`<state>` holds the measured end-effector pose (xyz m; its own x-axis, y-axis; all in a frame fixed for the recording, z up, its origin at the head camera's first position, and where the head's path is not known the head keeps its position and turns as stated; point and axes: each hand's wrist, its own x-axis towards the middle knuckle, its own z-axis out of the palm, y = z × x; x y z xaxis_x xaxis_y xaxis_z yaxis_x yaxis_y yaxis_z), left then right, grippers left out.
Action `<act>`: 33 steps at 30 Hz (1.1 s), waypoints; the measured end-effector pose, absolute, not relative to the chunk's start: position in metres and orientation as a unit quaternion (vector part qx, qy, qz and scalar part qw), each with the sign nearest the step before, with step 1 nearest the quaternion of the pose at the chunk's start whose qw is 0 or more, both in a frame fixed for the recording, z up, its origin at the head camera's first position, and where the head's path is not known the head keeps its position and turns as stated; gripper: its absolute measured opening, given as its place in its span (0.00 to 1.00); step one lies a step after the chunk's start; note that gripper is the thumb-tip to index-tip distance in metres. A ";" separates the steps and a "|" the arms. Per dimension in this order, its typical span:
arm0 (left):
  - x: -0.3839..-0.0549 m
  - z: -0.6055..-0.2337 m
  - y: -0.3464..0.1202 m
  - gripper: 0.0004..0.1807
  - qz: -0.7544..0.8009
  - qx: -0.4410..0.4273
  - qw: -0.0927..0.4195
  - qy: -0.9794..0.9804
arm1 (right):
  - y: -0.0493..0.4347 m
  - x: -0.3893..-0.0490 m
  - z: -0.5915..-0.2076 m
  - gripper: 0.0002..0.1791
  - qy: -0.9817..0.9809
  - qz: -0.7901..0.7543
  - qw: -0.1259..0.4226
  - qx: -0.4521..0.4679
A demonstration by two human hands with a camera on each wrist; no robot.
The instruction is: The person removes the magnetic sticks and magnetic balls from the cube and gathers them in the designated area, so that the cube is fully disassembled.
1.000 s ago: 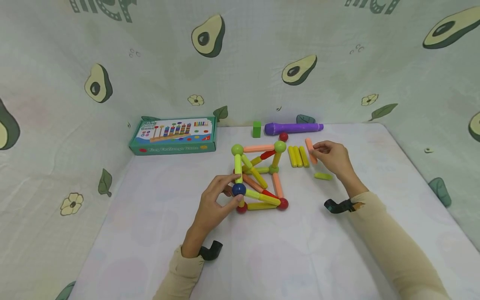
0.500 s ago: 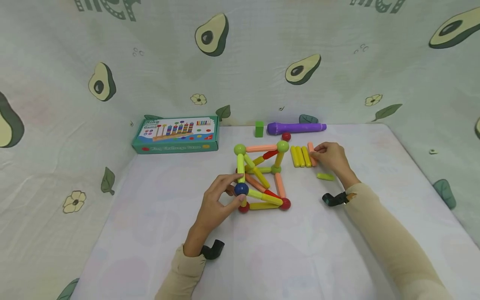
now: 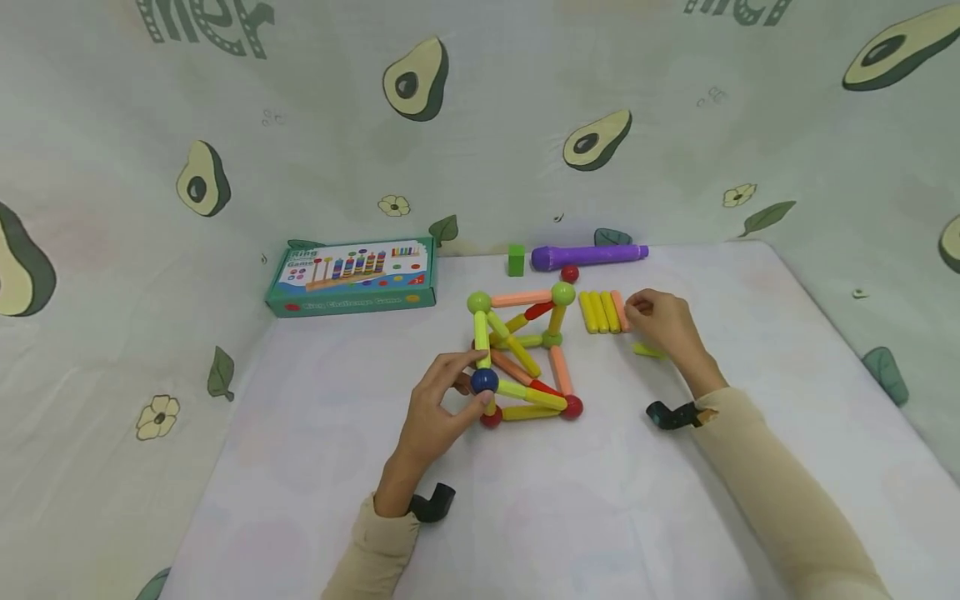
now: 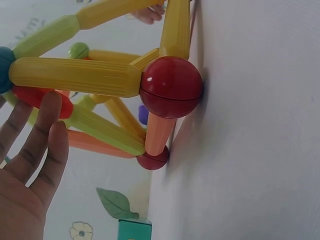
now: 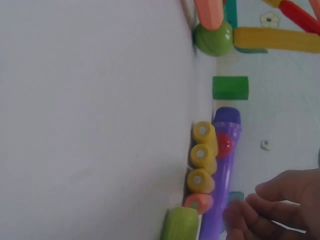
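Note:
My left hand (image 3: 435,417) pinches the blue ball (image 3: 484,382) at the front corner of a frame built of coloured sticks and balls. In the left wrist view its lower fingers (image 4: 52,145) lie loosely near a red stick (image 4: 42,100). To the right of the frame, three yellow magnetic sticks (image 3: 598,312) lie side by side, an orange magnetic stick (image 3: 619,312) beside them. Just right of that stick, my right hand (image 3: 666,323) hovers with loosely bent fingers, nothing visible between them. A lime-green stick (image 3: 648,351) lies partly hidden below it.
At the back left stands a green game box (image 3: 350,277). A green block (image 3: 516,260), a purple microphone-shaped toy (image 3: 589,257) and a loose red ball (image 3: 570,273) lie along the table's back edge, before a patterned cloth (image 3: 495,150).
My right hand has laid the orange stick against the row of yellow sticks and let go, its fingers now just to the right. My left hand stays at the blue ball.

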<state>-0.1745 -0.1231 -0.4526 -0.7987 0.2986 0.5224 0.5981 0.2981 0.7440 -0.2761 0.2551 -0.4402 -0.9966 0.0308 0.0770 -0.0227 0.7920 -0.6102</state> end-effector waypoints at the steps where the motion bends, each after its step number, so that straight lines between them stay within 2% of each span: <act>1: -0.174 -0.452 -0.124 0.30 -0.521 -0.282 0.150 -0.792 | 0.251 -0.274 -0.437 0.16 -0.945 0.324 0.042 0.008; 4: -0.175 -0.450 -0.125 0.31 -0.522 -0.277 0.160 -0.791 | 0.243 -0.267 -0.429 0.15 -0.944 0.326 0.047 0.033; 20: -0.175 -0.449 -0.124 0.29 -0.525 -0.281 0.135 -0.792 | 0.219 -0.216 -0.417 0.11 -0.929 0.341 0.100 0.107; 27: -0.173 -0.455 -0.121 0.29 -0.531 -0.269 0.141 -0.791 | 0.195 -0.192 -0.412 0.07 -0.909 0.335 0.127 0.214; 33: -0.173 -0.455 -0.125 0.28 -0.530 -0.273 0.135 -0.791 | 0.170 -0.179 -0.418 0.13 -0.875 0.356 0.096 0.314</act>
